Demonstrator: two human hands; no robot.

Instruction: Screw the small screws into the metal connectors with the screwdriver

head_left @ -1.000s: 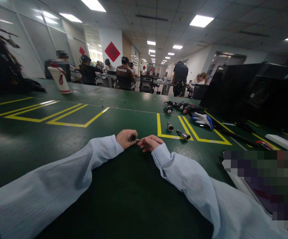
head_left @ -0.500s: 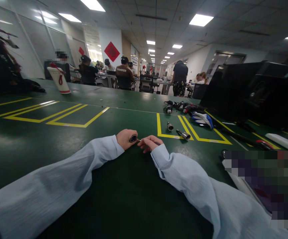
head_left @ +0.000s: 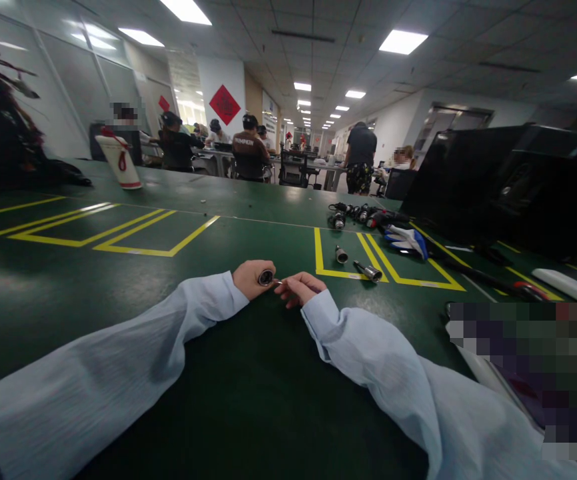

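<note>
My left hand (head_left: 250, 279) is wrapped round a round metal piece that looks like a socket (head_left: 266, 277), its dark open end facing me. My right hand (head_left: 299, 289) is just beside it, thumb and fingertips pinched on a thin, shiny metal bit (head_left: 278, 283) that reaches toward the socket. Whether the two metal parts are joined cannot be made out. To the right on the green table lie a short metal socket (head_left: 341, 254) and a longer socket with a shank (head_left: 368, 270), both by yellow tape lines.
Yellow tape (head_left: 338, 272) marks boxes on the green table (head_left: 248, 233). Beyond lie dark tools with cords (head_left: 338, 220) and a blue-white glove (head_left: 406, 240). A white cup (head_left: 120, 161) stands at the far left, black cases (head_left: 493, 180) at right. People sit and stand behind.
The socket in my left hand has turned very slightly, and the thin metal bit sits at a slightly different angle. My hands and arms stay in nearly the same place.
</note>
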